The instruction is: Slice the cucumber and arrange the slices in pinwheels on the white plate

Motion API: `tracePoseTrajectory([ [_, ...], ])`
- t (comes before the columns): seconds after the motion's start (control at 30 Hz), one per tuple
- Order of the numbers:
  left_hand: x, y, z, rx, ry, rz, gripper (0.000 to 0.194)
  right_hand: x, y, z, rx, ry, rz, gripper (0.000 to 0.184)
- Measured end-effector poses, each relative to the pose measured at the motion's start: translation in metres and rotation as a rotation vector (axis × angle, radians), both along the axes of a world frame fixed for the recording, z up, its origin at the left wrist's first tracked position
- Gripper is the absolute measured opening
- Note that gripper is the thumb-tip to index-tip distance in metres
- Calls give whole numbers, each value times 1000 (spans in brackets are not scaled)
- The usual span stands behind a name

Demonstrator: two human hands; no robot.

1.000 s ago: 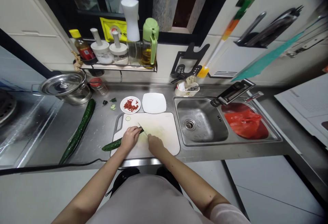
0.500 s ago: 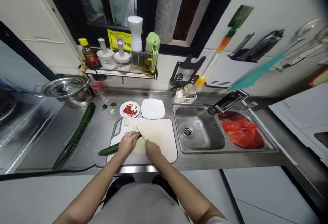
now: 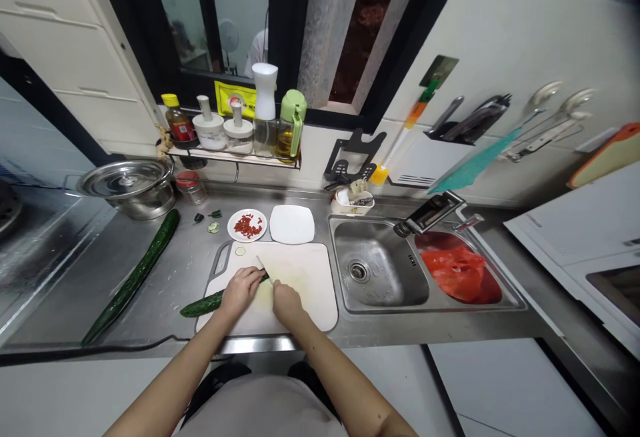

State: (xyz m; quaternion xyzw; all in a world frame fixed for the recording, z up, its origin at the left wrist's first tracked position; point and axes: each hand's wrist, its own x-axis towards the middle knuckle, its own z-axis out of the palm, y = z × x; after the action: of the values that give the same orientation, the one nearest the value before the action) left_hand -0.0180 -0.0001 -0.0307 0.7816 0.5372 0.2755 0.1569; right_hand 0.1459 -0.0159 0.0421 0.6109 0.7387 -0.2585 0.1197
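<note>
My left hand [image 3: 241, 292] is closed over a dark green cucumber [image 3: 203, 305], pressing it on the white cutting board [image 3: 305, 297]. The cucumber lies at a slant, its near-left end reaching past the board's edge. In my right hand [image 3: 287, 305] is a knife [image 3: 264, 267], its thin blade at the cucumber's right end, close to my left fingertips. My right hand hides the handle. A pale cucumber slice [image 3: 241, 251] lies at the board's upper left. Behind the board are a round plate [image 3: 233, 225] of chopped red pieces and a bare white plate [image 3: 293, 225].
A whole cucumber [image 3: 133, 280] lies on the steel counter at left, near a lidded pot [image 3: 145, 202]. Small green scraps [image 3: 214, 227] sit behind the board. To the right is a sink [image 3: 383, 270] with a red plastic bag [image 3: 455, 271]. A condiment shelf [image 3: 240, 159] hangs above.
The camera view has tilted up and shifted slightly, so everything sits lower and a little left. My hands keep the same hold on the cucumber and knife.
</note>
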Motion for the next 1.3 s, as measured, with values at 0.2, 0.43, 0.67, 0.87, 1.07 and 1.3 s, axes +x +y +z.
tracePoseTrajectory([
  [0.2,0,0,-2,9,-23,6,28,6,-7,4,-12,-15,0,33],
  [0.43,2,0,1,8,-18,16,28,13,-17,3,-20,-26,-4,34],
  [0.67,1,0,0,6,0,7,29,10,-10,1,-3,-26,2,33],
  [0.87,1,0,2,5,3,7,29,2,-1,0,-7,-22,-6,33],
  [1.07,1,0,0,23,2,7,27,-1,2,0,14,-10,-8,33],
  [1.3,3,-2,3,1,2,19,27,7,2,0,46,8,-9,32],
])
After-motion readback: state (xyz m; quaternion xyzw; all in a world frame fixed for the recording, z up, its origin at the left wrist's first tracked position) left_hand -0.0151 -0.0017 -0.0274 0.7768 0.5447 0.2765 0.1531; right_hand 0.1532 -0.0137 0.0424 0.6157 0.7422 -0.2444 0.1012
